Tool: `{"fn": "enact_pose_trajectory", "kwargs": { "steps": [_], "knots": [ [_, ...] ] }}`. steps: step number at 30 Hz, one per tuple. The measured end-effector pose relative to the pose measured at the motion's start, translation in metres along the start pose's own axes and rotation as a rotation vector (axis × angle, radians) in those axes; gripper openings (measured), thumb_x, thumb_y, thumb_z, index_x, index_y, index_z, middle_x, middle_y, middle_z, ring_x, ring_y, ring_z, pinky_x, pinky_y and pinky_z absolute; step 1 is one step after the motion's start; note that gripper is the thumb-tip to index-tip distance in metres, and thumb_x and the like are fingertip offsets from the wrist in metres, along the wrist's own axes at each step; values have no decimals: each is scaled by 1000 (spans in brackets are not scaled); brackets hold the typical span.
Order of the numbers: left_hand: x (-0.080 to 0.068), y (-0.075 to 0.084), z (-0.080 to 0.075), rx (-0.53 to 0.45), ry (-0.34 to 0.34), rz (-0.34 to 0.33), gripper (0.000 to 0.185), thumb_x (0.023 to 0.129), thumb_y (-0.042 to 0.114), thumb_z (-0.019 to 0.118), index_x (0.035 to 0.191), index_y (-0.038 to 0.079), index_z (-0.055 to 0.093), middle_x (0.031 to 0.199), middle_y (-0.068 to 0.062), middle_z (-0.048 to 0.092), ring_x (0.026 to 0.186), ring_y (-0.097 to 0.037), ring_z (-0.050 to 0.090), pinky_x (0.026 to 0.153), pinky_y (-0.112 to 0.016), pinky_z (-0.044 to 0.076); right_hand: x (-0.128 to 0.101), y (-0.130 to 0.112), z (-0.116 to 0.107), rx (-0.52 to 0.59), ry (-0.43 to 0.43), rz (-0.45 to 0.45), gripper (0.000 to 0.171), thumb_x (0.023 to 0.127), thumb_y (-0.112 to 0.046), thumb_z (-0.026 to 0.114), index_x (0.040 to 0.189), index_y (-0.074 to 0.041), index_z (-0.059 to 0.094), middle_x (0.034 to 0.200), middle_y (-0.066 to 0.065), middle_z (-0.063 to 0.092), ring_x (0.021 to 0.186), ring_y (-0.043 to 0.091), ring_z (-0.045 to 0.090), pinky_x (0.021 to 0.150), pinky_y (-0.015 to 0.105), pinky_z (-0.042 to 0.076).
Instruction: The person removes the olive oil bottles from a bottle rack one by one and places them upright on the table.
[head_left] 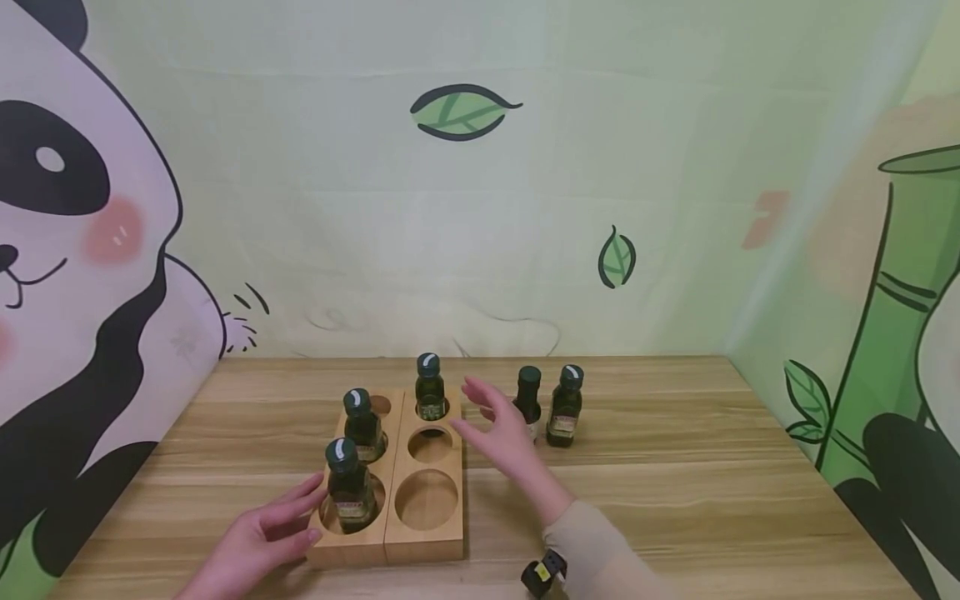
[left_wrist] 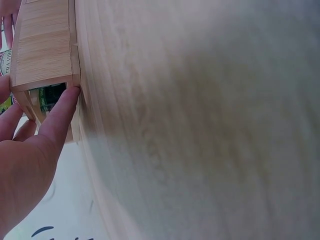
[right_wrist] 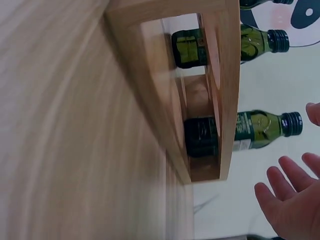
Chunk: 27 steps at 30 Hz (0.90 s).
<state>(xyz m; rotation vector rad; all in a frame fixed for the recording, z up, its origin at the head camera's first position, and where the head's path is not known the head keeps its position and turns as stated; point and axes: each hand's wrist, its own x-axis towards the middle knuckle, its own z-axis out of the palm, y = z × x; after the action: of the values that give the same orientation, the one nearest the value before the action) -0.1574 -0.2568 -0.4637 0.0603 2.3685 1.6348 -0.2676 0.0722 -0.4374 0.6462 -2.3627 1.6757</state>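
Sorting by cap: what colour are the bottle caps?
Dark green caps on small glass bottles, clearest in the head view.

A wooden rack (head_left: pixel 386 533) lies on the tabletop (head_left: pixel 675 483), with three bottles standing in its holes: near left (head_left: pixel 348 486), middle left (head_left: pixel 362 426) and far right (head_left: pixel 430 388) (the other holes hold nothing). Two more bottles (head_left: pixel 528 400) (head_left: pixel 565 407) stand side by side on the tabletop, right of the rack.
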Motion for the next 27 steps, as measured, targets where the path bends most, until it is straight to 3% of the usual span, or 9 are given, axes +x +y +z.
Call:
{"fn": "enact_pose_trajectory", "kwargs": {
  "steps": [6, 12, 18, 27],
  "knots": [
    [0, 0, 0, -4, 2, -1, 61, 92, 30, 72, 142, 2, 53, 159, -15, 30, 136, -45, 38, 92, -41, 54, 11, -9, 10, -37, 24, 34, 64, 88, -23, 77, 144, -6, 48, 139, 12, 57, 128, 28, 52, 106, 47, 41],
    [0, 1, 0, -13, 7, -5, 61, 92, 30, 73, 142, 2, 53, 159, -16, 30, 132, -45, 44, 92, -41, 54, 21, -13, 19, -41, 46, 88, 69, 88, -29, 77, 146, -7, 47, 139, 13, 57, 130, 26, 50, 107, 46, 40],
    [-1, 1, 1, -18, 12, -11, 61, 91, 30, 73, 141, 3, 53, 159, -14, 30, 139, -44, 35, 92, -39, 54, 32, -17, 28, -41, 69, 117, 68, 88, -30, 77, 145, -8, 47, 138, 12, 58, 129, 27, 51, 106, 46, 41],
    [-1, -3, 0, 5, 6, 28, 58, 93, 25, 71, 142, 0, 51, 158, -18, 29, 131, -43, 47, 91, -38, 54, 42, -25, 42, -44, 146, 160, 65, 87, -28, 78, 143, -8, 51, 134, 11, 61, 126, 27, 53, 105, 46, 43]
  ]
}}
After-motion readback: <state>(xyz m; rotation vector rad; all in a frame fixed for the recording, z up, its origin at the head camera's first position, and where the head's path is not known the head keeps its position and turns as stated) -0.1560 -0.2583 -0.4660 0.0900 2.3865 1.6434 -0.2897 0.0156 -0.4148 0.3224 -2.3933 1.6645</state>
